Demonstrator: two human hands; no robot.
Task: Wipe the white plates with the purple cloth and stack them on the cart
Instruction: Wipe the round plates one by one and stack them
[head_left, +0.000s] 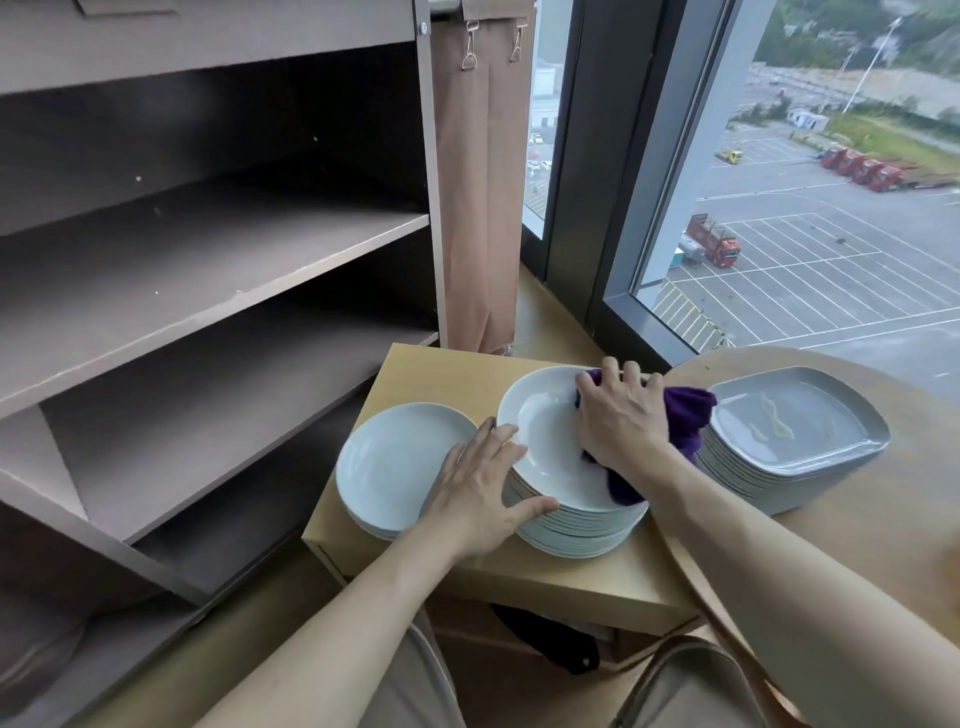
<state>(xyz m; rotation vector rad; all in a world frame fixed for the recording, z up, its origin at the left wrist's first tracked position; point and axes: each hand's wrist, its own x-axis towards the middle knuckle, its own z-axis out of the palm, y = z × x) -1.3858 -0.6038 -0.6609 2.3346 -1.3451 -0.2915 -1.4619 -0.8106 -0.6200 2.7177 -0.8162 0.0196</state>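
— On the small table (441, 374), which pile am I watching?
— From my feed, the taller stack (571, 535). The right hand (621, 421) is on its top plate (545, 431), fingers curled round the purple cloth (685, 415), which is bunched under the palm on the plate's right side.
— And the left hand (478, 488)?
— I see fingers flat on that plate's near-left rim, thumb stretched along the edge, gripping nothing. It reaches over the shorter stack (395, 457) just beside. The cart (208, 260) stands left, apart from both hands.

Both forearms (332, 623) are bare up to the frame's edge; greyish-beige trousers (415, 691), seemingly, cover the lap.
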